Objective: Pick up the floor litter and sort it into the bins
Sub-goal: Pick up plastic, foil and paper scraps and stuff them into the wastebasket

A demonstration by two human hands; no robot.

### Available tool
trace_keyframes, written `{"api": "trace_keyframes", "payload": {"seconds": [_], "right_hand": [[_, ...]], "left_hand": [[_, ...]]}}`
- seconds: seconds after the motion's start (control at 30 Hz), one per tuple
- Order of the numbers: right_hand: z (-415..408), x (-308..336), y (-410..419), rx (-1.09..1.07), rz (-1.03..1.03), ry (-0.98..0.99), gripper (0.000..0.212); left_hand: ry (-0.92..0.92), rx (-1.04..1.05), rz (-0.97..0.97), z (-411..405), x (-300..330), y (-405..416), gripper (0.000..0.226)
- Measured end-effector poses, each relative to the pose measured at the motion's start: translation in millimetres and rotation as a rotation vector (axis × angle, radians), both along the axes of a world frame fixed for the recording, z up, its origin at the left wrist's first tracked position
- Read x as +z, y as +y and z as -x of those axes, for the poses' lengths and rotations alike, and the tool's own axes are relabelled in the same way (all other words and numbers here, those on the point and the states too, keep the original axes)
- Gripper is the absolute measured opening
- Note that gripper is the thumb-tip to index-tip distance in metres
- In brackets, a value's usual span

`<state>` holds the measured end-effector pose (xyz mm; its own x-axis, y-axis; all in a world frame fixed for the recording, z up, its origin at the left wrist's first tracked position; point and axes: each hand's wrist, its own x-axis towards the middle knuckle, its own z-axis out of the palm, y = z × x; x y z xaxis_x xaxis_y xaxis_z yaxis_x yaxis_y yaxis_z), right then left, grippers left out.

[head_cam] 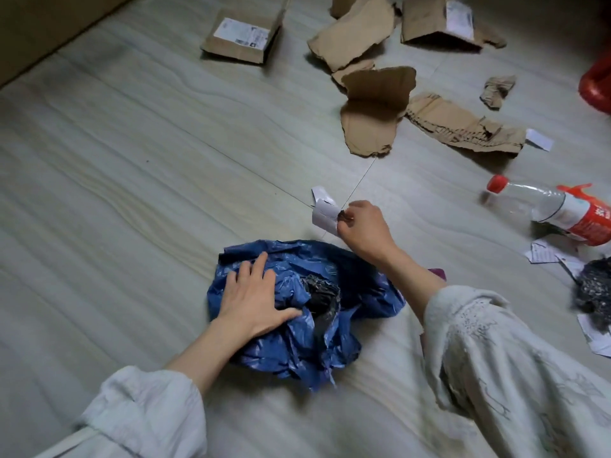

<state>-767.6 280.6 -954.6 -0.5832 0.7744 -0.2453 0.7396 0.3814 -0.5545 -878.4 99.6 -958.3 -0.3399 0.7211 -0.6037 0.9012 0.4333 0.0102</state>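
Note:
A crumpled blue plastic bag [297, 312] lies on the pale floor in front of me, with a dark crumpled piece [322, 297] in its middle. My left hand [253, 295] rests flat on the bag's left side, fingers straight. Just beyond the bag, my right hand [362, 228] pinches a small white paper scrap [324, 218] between thumb and fingers, a little above the floor. Another white scrap [320, 193] lies just behind it.
Torn cardboard pieces [370, 104] and two small labelled boxes [241, 36] lie at the back. A clear plastic bottle with a red cap [545, 206] lies at the right, near white paper bits [542, 252] and a dark crumpled wad [595, 292]. A red object [598, 87] stands far right.

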Motion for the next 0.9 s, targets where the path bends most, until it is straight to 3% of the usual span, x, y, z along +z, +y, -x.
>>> {"api": "trace_keyframes", "payload": {"seconds": [0.17, 0.3, 0.43, 0.6, 0.73, 0.9], "right_hand": [[32, -16, 12, 0.089, -0.028, -0.063, 0.012], [42, -36, 6, 0.117, -0.146, -0.109, 0.019], [50, -41, -5, -0.052, 0.013, -0.085, 0.021], [42, -32, -14, -0.111, 0.154, -0.128, 0.029], [24, -29, -19, -0.047, 0.149, -0.235, 0.032], [-11, -5, -18, -0.156, 0.166, -0.13, 0.03]], "left_hand": [[0.095, -0.019, -0.128, -5, -11, 10, 0.067], [0.062, -0.035, -0.204, -7, -16, 9, 0.054], [0.022, -0.077, -0.234, -4, -20, 11, 0.065], [-0.054, -0.104, -0.297, -14, -18, 2, 0.054], [-0.115, -0.02, -0.379, -12, -18, -4, 0.042], [-0.161, 0.086, -0.475, -13, -9, -17, 0.038]]}}
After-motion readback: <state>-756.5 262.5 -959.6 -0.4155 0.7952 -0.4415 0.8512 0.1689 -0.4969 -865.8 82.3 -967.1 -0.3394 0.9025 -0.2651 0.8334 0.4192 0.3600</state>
